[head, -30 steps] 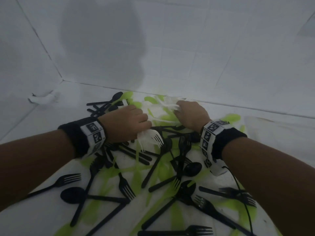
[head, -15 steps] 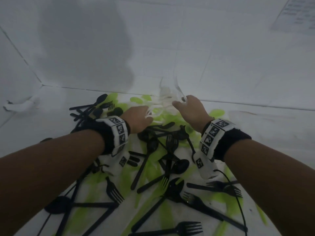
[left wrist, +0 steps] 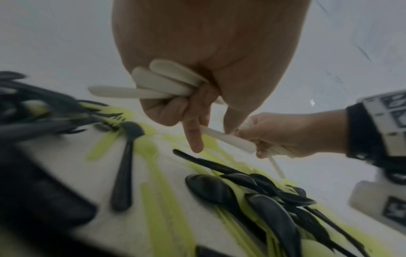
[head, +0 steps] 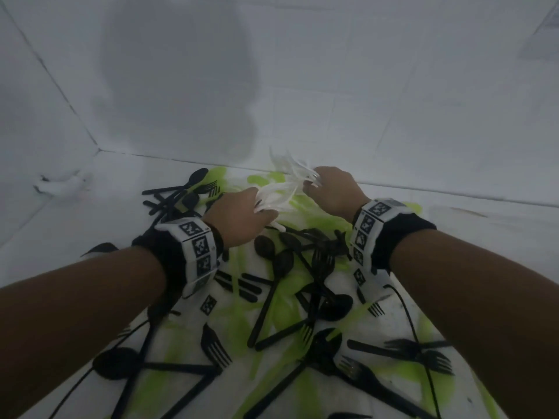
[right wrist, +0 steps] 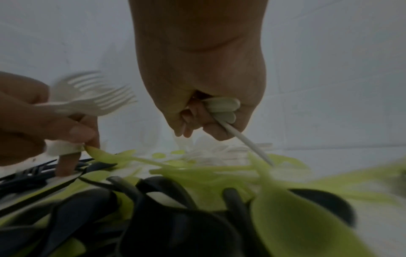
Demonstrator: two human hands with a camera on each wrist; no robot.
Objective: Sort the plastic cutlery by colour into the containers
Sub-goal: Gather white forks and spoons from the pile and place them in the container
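White tiled walls rise behind the table (head: pixel 499 225), strewn with black cutlery (head: pixel 272 300) and green cutlery (head: pixel 305 204). At twelve o'clock, the left hand (head: pixel 239 219) and right hand (head: pixel 332 192) each clutch bunches of white cutlery (head: pixel 281 189), lifted above the pile.

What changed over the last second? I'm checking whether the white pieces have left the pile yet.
Both hands, left hand and right hand, lifted their bunches of white cutlery off the pile. The black cutlery and green cutlery stayed lying on the surface.
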